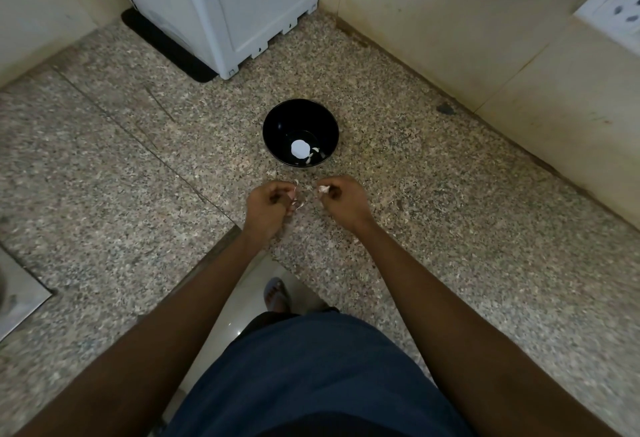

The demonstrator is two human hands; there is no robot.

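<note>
A black bowl stands on the speckled granite counter, with a few pale garlic cloves and a bright reflection at its bottom. Just in front of the bowl, my left hand has its fingers curled round thin garlic peel. My right hand pinches a small whitish garlic piece at its fingertips. The two hands are close together, a small gap between them, above the counter.
A white appliance on a black mat fills the back corner. Tiled walls run along the back and right, with a wall socket at the upper right. A steel sink edge shows at far left. Peel scraps lie around.
</note>
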